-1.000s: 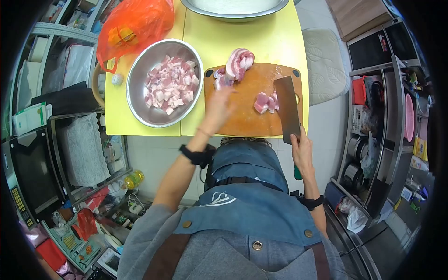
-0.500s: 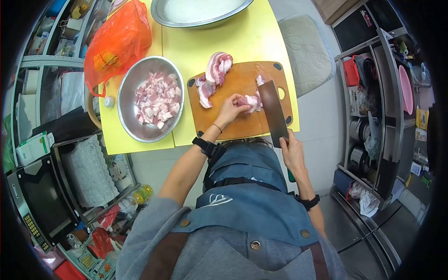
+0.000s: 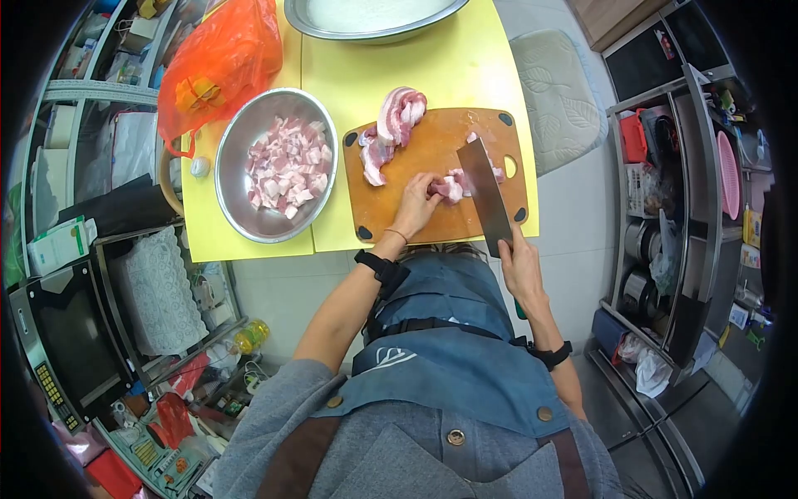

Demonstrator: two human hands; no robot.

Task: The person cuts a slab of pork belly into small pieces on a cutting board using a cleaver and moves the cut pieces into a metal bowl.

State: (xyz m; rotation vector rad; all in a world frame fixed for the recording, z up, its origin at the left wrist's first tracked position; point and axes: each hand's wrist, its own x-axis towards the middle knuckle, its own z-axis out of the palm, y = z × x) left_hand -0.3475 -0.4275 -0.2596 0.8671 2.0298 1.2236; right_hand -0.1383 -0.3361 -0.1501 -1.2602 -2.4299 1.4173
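My right hand (image 3: 521, 264) is closed round the handle of a broad cleaver (image 3: 487, 195), whose blade lies over the right part of the brown cutting board (image 3: 416, 218). Left of the blade, the fingers of my left hand (image 3: 418, 204) pinch a small strip of meat (image 3: 451, 190). Cut bits show on both sides of the blade, and the blade hides part of the meat. Larger slabs of pork belly (image 3: 399, 116) rest at the board's upper left. A steel bowl (image 3: 229, 158) to the left of the board holds many pink meat cubes (image 3: 287, 170).
The yellow table (image 3: 349, 71) carries a red plastic bag (image 3: 241, 58) at the upper left and a large metal basin (image 3: 374, 35) at the far edge. A cushioned stool (image 3: 557, 100) stands right of the table. Shelves (image 3: 702, 183) line the right side.
The cleaver blade has shifted slightly against the meat, and cut bits now show to its right. My left hand stays at the strip. The whole view has shifted a little.
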